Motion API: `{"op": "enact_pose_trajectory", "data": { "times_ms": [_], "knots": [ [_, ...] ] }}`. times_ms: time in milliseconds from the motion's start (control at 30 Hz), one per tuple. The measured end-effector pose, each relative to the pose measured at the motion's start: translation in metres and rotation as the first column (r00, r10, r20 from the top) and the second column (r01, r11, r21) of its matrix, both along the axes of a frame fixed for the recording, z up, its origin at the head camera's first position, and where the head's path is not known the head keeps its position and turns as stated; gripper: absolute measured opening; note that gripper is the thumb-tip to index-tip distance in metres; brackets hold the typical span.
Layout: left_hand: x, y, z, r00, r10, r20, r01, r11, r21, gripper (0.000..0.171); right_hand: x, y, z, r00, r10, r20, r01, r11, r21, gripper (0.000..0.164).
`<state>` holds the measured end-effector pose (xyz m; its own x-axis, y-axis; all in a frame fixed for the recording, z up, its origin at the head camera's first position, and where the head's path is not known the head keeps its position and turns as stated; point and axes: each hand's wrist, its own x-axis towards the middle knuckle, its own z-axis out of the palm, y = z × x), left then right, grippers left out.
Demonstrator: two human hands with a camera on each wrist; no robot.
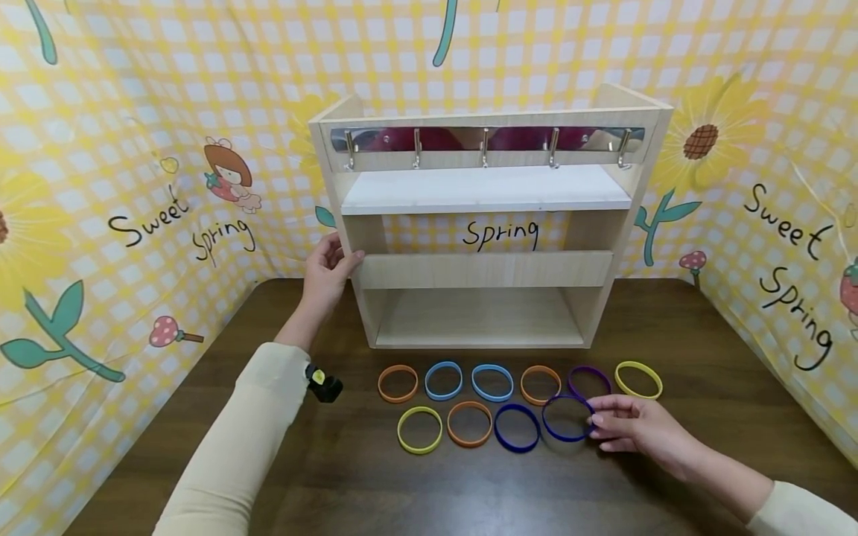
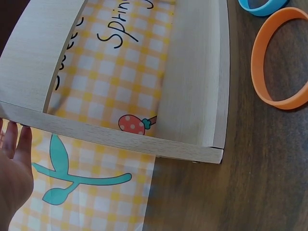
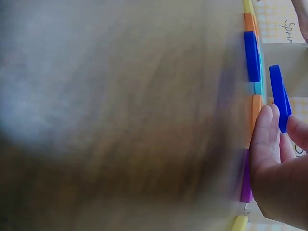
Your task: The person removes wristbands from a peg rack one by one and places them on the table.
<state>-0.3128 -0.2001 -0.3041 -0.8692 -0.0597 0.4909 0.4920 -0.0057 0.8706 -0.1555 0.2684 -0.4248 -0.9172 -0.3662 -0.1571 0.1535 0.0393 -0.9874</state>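
In the head view, my right hand (image 1: 643, 430) pinches the right edge of a dark blue silicone wristband (image 3: 279, 96) between thumb and fingers. The right wrist view shows that wristband raised off the table. A second dark blue wristband (image 1: 517, 450) lies on the table to its left, and a purple wristband (image 1: 590, 368) lies just behind. My left hand (image 1: 325, 277) grips the left side panel of a light wooden shelf unit (image 1: 485, 271), thumb on the front edge. In the left wrist view its fingers (image 2: 23, 144) touch the panel's outer side.
Orange (image 1: 469, 444), light blue (image 1: 492, 398) and yellow (image 1: 419, 451) wristbands lie in two rows before the shelf. Across its top runs a metal strip with several hooks (image 1: 485, 149). A yellow checked cloth (image 1: 167, 89) surrounds the dark wooden table (image 1: 402, 499).
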Motion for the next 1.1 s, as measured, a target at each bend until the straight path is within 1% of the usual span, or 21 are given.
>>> {"op": "enact_pose_trajectory", "data": {
  "times_ms": [200,633,900,1100],
  "knots": [
    [0.0005,-0.0003,-0.0001,1.000,0.003,0.005,-0.003,1.000,0.001,0.031,0.0020,0.0025,-0.0039,1.000,0.013,0.020,-0.013,1.000,0.015,0.048],
    [0.0023,0.0000,0.0017,1.000,0.010,0.017,-0.010,1.000,-0.019,0.032,-0.0001,0.0026,-0.0057,0.999,0.024,0.037,-0.025,0.999,0.038,0.046],
    [0.0027,0.0005,0.0029,0.999,0.025,0.035,-0.024,0.999,-0.024,0.032,-0.0009,-0.0001,-0.0055,0.999,0.030,0.016,-0.031,0.997,0.076,0.050],
    [0.0021,0.0008,0.0021,0.999,0.018,0.041,-0.017,1.000,-0.010,0.032,-0.0001,-0.0031,-0.0032,1.000,0.016,0.002,-0.017,0.993,0.121,0.049]
  ]
}}
